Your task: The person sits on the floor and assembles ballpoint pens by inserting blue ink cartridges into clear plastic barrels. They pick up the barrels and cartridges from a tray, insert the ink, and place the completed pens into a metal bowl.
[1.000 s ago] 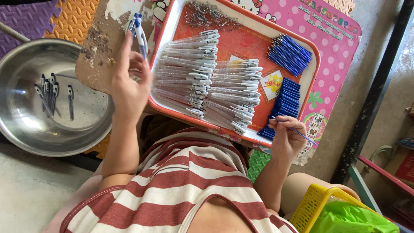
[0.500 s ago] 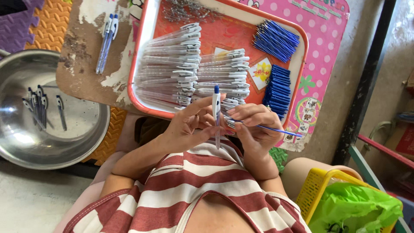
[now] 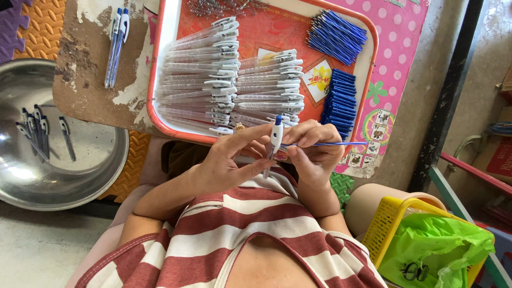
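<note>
My left hand (image 3: 229, 160) holds a clear pen barrel (image 3: 275, 137) with a white clip and blue tip, upright just below the tray's near edge. My right hand (image 3: 312, 146) pinches a thin blue ink refill (image 3: 341, 144) that points right, its end meeting the barrel between my fingers. Both hands touch each other over my lap. Behind them a red tray (image 3: 160, 80) carries rows of clear pen barrels (image 3: 224, 80), a bundle of blue refills (image 3: 336, 34), a stack of blue caps (image 3: 338, 101) and small metal springs (image 3: 224, 6).
A steel bowl (image 3: 90, 170) at left holds several finished pens (image 3: 37, 130). Two pens (image 3: 116, 45) lie on a worn brown board (image 3: 85, 80). A yellow basket (image 3: 394, 224) with a green bag (image 3: 437, 248) sits at lower right. Foam mats cover the floor.
My left hand came back from the board at upper left, leaving pens there, and met my right hand at the tray's near edge. It now holds a barrel against the refill.
</note>
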